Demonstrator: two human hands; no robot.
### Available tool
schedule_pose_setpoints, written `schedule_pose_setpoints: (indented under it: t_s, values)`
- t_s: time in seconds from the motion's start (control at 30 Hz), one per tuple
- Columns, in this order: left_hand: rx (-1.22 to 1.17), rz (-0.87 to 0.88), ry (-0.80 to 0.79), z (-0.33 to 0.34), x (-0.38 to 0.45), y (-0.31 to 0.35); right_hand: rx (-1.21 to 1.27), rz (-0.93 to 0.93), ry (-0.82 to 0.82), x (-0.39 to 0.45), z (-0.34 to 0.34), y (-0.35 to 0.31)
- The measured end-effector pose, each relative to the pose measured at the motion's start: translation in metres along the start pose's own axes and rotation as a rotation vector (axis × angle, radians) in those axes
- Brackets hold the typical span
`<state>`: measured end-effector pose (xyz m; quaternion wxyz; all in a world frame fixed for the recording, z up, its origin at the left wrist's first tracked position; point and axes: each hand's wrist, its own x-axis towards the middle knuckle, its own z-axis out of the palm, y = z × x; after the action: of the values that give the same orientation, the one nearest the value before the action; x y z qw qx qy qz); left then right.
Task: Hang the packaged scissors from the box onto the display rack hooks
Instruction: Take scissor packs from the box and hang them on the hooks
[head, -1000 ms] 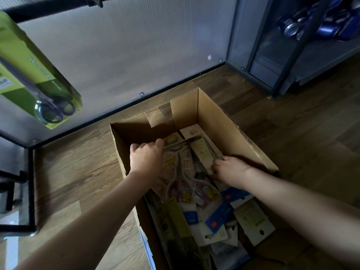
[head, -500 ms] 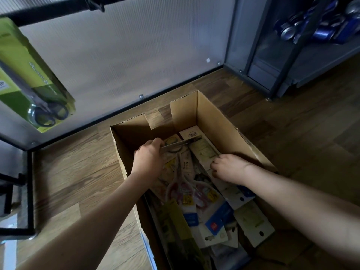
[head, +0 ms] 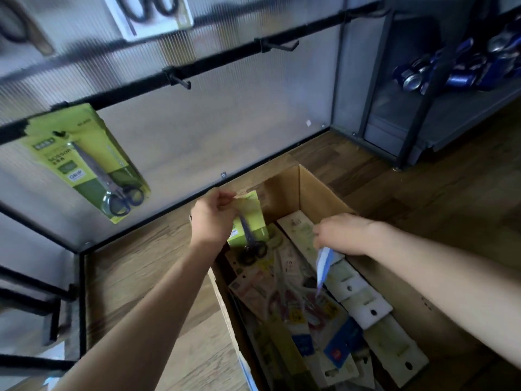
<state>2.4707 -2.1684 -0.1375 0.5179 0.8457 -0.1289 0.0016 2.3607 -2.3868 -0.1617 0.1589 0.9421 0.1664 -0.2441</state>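
From the head view, my left hand (head: 212, 221) is pinching the green scissors pack (head: 249, 221) by its top, leaving the hang hole reachable for a hook (head: 180, 79); my right hand (head: 342, 235) is gripping a blue-edged pack (head: 323, 263) over the box (head: 318, 190).

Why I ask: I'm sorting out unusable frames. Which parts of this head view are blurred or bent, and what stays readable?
Head view: the top is smeared by motion, the rack bar and white scissors card streaking; wide-angle bend curves the bar; the green hanging pack is readable, as are the left hand pinching a green pack and the right hand holding a blue-white pack.
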Motion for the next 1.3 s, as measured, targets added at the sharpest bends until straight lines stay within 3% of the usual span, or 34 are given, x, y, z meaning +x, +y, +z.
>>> schedule_pose_setpoints:
  t_s: [0.17, 0.4, 0.57, 0.8, 1.07, 1.3]
  values:
    - [-0.063, 0.095, 0.0, -0.036, 0.018, 0.039, 0.218, 0.07, 0.16, -0.013, -0.065, 0.018]
    - [-0.21, 0.212, 0.082, -0.103, 0.038, 0.09, 0.683, 0.262, 0.606, -0.018, -0.164, 0.022]
    - [-0.046, 0.345, 0.159, -0.151, 0.03, 0.096, 0.919, 0.217, 0.815, -0.002, -0.206, -0.002]
    - [0.105, 0.318, 0.268, -0.224, 0.017, 0.064, 1.09, -0.024, 0.874, 0.046, -0.259, -0.06]
    - [-0.135, 0.218, 0.52, -0.281, -0.006, 0.031, 1.215, -0.168, 0.9, 0.079, -0.295, -0.124]
    - [-0.298, 0.11, 0.647, -0.307, -0.007, 0.003, 1.212, -0.1, 0.858, 0.106, -0.286, -0.156]
